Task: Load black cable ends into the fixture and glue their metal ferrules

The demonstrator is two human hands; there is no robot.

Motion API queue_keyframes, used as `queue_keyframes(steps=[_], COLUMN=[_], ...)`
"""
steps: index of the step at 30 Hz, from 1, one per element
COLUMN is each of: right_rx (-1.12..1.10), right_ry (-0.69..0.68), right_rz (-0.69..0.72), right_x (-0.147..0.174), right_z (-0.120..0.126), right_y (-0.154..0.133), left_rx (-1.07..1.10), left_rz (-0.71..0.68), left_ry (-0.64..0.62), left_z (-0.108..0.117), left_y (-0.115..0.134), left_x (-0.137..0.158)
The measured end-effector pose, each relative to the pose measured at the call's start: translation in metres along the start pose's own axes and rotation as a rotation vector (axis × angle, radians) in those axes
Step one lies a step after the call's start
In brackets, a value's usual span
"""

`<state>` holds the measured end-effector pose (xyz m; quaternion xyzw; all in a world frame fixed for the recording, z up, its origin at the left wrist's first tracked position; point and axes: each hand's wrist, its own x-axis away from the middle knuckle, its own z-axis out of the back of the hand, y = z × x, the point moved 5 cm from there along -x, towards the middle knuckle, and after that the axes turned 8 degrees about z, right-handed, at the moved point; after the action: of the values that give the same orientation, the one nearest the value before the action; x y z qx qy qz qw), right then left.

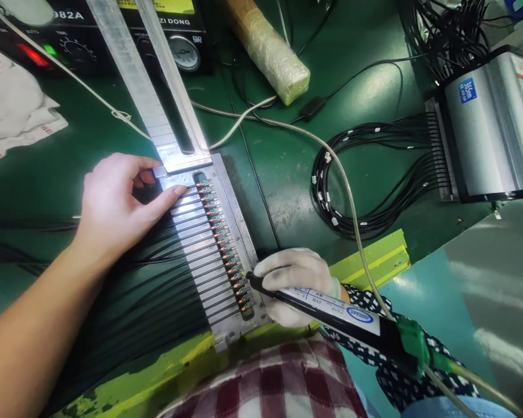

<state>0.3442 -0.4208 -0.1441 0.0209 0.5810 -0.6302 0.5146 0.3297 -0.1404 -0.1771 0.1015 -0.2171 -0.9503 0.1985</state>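
Note:
A flat metal fixture lies on the green mat, its hinged slotted metal lid swung up and away. Along the slot sits a row of small circuit boards, each with a black cable running left. My bare left hand grips the fixture's upper left edge, thumb on top near the uppermost cables, index finger by a small metal tab. In my white-gloved right hand is a black dispensing syringe with a label and a green cap. Its tip is at the boards near the lower end.
A black controller box with a gauge stands at the back left. A plastic-wrapped block lies behind. To the right are a silver box, coiled black cables and a clear tube. A white cloth lies at left.

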Motion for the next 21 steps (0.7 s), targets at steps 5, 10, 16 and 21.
queue_keyframes(steps=[5,10,16,21], right_rx=[-0.01,-0.01,-0.007,-0.001], right_ry=[0.0,-0.039,-0.033,-0.051], right_rz=[-0.006,-0.006,-0.022,-0.03], right_x=[0.0009,0.0023,0.0013,-0.0008], right_z=[-0.0004,-0.0013,0.0,-0.0001], right_y=[0.0004,0.0006,0.0009,0.0007], left_rx=[-0.016,-0.022,-0.014,-0.021], left_rz=[0.0,0.011,0.011,0.007], left_ry=[-0.007,-0.008,-0.005,-0.001], left_z=[-0.0002,-0.001,0.0004,-0.001], left_y=[0.0,-0.0003,-0.0012,-0.0019], left_x=[-0.0008,-0.0011,-0.0008,-0.0005])
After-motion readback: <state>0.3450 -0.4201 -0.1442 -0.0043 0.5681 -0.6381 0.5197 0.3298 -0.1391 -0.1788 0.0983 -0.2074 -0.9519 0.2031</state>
